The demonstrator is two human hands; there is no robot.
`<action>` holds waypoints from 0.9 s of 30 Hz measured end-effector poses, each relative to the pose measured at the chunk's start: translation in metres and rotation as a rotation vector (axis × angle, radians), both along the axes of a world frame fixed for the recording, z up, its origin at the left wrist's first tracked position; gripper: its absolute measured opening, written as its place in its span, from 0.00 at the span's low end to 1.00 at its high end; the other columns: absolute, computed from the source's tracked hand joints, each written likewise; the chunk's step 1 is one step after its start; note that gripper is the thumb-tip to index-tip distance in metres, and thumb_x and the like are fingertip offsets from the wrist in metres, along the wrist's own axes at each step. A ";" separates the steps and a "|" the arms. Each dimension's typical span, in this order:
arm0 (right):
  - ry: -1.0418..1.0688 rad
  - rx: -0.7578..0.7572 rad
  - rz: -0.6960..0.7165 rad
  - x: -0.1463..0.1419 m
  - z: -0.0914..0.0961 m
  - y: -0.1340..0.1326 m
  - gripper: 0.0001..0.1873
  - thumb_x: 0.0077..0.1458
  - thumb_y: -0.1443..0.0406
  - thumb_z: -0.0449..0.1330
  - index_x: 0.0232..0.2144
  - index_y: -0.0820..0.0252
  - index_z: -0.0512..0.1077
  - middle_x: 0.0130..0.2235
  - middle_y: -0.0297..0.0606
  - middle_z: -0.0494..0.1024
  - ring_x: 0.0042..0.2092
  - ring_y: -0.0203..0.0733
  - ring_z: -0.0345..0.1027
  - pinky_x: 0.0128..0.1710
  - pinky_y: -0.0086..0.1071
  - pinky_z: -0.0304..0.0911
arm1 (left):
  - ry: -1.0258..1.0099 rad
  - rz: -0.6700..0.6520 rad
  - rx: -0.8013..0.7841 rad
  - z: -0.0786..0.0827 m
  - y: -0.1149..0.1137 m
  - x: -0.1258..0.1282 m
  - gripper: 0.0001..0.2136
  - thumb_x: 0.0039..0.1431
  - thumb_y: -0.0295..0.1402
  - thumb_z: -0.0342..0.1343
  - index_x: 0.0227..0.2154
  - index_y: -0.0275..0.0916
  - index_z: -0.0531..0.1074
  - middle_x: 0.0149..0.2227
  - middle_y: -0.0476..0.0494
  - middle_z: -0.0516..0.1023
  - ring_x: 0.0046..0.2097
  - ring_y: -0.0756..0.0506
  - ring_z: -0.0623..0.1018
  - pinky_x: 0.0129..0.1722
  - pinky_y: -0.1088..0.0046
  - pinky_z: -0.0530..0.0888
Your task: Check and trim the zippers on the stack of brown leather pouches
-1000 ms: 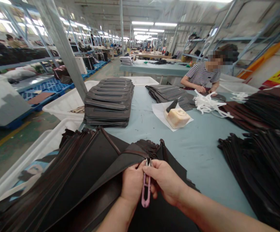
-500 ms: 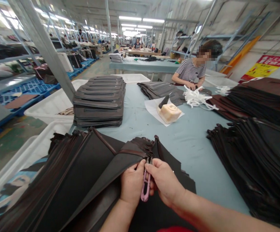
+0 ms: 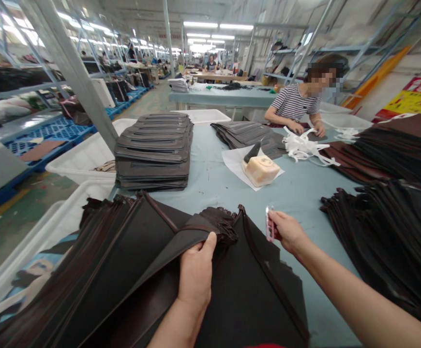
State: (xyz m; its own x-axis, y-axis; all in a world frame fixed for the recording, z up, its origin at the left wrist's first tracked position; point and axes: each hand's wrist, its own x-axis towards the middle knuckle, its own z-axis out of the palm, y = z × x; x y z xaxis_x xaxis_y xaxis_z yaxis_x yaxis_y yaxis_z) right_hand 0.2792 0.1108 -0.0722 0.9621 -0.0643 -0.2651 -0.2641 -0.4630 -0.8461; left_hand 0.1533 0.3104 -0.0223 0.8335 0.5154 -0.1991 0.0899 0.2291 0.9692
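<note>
My left hand (image 3: 196,270) is closed on the edge of a dark leather-like panel (image 3: 159,261), thumb on top. That panel is folded over in a fanned stack of similar dark panels (image 3: 105,251) in front of me. My right hand (image 3: 286,229) is closed around pink thread snips (image 3: 269,227), held above the table to the right of the panels. The snips' blades point upward and away from the fabric. Another dark panel (image 3: 257,280) with a brown-trimmed edge lies flat below and between my hands.
On the blue-green table (image 3: 210,169) stand a tall stack of grey pieces (image 3: 152,154), a cream block (image 3: 261,170) on white paper and white strips (image 3: 301,145). More dark panels (image 3: 392,227) lie right. A co-worker (image 3: 297,106) works across the table; white bins (image 3: 76,166) are left.
My right hand has moved right and upward with the snips, away from my left hand and the panel edge. My left hand still grips the panel. The view has turned slightly left.
</note>
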 end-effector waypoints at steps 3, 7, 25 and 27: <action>0.013 -0.200 -0.029 0.016 -0.036 -0.036 0.12 0.43 0.58 0.53 0.17 0.59 0.61 0.16 0.34 0.62 0.23 0.40 0.60 0.24 0.34 0.58 | -0.043 0.041 -0.123 0.006 0.008 0.004 0.11 0.45 0.32 0.58 0.33 0.33 0.75 0.37 0.43 0.77 0.43 0.44 0.73 0.51 0.66 0.61; -0.081 -0.370 -0.015 0.026 -0.043 -0.039 0.10 0.35 0.66 0.58 0.26 0.63 0.67 0.31 0.48 0.70 0.41 0.55 0.62 0.41 0.44 0.55 | -0.078 0.060 -0.253 0.003 0.022 0.008 0.11 0.45 0.32 0.58 0.31 0.30 0.74 0.35 0.40 0.77 0.44 0.42 0.72 0.50 0.63 0.63; 0.142 0.185 1.228 0.021 0.081 0.188 0.14 0.44 0.57 0.55 0.20 0.63 0.67 0.19 0.28 0.62 0.21 0.29 0.50 0.21 0.24 0.48 | -0.072 0.187 -0.482 0.022 0.077 0.034 0.06 0.35 0.25 0.61 0.21 0.29 0.73 0.21 0.41 0.76 0.29 0.44 0.75 0.34 0.68 0.70; 0.162 0.166 1.170 0.020 0.082 0.193 0.20 0.43 0.51 0.55 0.17 0.63 0.64 0.17 0.27 0.59 0.20 0.28 0.47 0.19 0.25 0.44 | -0.121 0.181 -0.448 0.020 0.075 0.035 0.08 0.36 0.28 0.62 0.23 0.29 0.74 0.24 0.40 0.77 0.31 0.44 0.75 0.36 0.68 0.69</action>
